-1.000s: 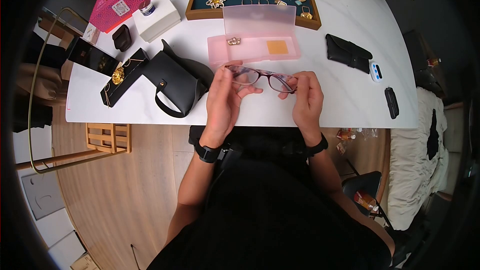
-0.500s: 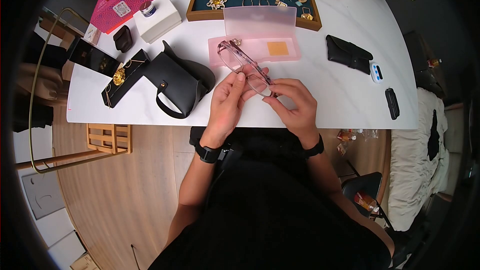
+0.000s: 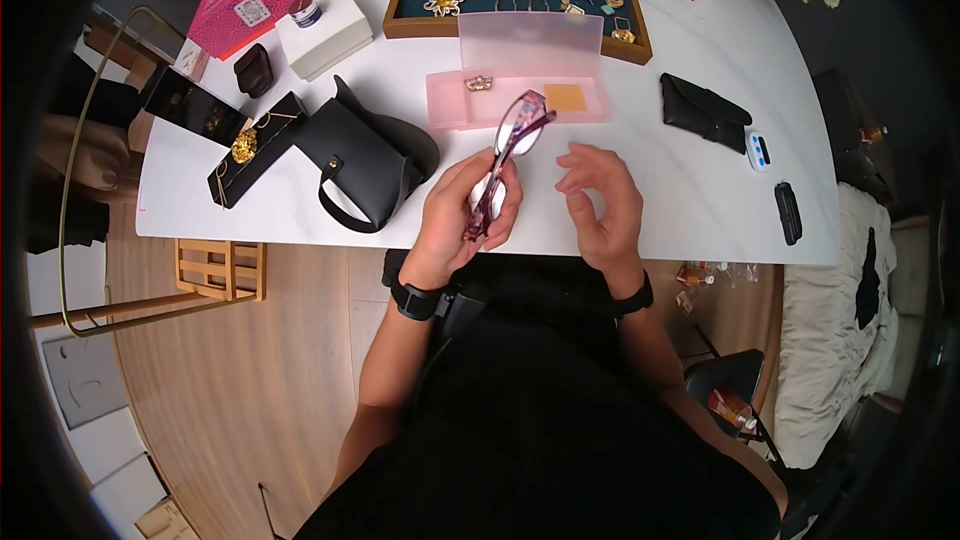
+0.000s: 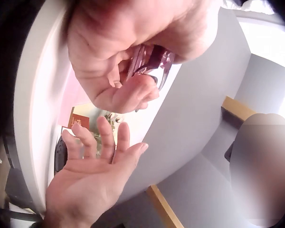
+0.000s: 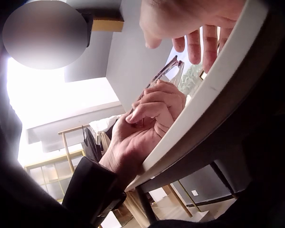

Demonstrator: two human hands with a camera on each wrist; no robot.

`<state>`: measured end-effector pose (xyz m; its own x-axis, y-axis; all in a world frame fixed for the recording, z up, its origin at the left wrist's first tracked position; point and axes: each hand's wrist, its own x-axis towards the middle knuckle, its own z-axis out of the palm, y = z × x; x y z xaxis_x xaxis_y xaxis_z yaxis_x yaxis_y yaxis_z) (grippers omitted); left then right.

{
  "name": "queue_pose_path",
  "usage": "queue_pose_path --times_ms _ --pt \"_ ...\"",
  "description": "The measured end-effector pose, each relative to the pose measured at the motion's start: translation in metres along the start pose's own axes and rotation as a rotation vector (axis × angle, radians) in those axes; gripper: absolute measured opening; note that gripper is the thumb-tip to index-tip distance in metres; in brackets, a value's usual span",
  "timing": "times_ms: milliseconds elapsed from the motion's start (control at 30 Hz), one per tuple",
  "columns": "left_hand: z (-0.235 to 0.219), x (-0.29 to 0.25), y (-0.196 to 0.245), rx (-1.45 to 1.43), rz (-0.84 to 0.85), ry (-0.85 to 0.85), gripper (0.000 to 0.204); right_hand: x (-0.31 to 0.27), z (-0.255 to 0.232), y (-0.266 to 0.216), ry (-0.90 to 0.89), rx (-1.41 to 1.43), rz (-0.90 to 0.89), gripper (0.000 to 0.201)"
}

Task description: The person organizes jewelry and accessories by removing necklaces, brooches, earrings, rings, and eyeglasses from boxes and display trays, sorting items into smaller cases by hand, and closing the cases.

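My left hand (image 3: 452, 215) grips a pair of glasses (image 3: 519, 126) with a purple patterned frame, held tilted above the front of the white table. In the left wrist view, its fingers curl round part of the glasses (image 4: 154, 59). To the right, apart from the glasses, my right hand (image 3: 606, 205) is raised with loosely bent fingers and holds nothing. Beyond both hands lies an opened pink translucent case (image 3: 520, 110). Inside that case are a small jewelled clip (image 3: 479, 84) and a yellow-orange square (image 3: 565, 98).
Left of the hands stands a black handbag (image 3: 360, 165), beside a necklace box (image 3: 262, 155). A jewellery tray (image 3: 420, 29) lies behind the pink case. On the right are a black pouch (image 3: 704, 112), a small white device (image 3: 759, 151) and a black folded object (image 3: 788, 213).
Both hands held the glasses earlier. The right hand has let go and moved off to the right; the glasses have turned from level to steeply slanted in the left hand.
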<state>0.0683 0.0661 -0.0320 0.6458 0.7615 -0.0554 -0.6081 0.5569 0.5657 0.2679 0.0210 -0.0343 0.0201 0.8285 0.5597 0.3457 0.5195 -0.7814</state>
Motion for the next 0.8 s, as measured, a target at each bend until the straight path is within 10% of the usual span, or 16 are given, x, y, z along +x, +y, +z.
queue_pose_path --times_ms 267,800 --pt "0.013 -0.003 0.006 0.244 -0.197 -0.037 0.036 -0.001 0.001 -0.003 0.054 0.171 0.09 0.052" --pt "0.008 -0.001 -0.001 0.07 0.032 -0.195 0.045 -0.005 0.0 0.003 0.1 0.3 0.083 0.037"
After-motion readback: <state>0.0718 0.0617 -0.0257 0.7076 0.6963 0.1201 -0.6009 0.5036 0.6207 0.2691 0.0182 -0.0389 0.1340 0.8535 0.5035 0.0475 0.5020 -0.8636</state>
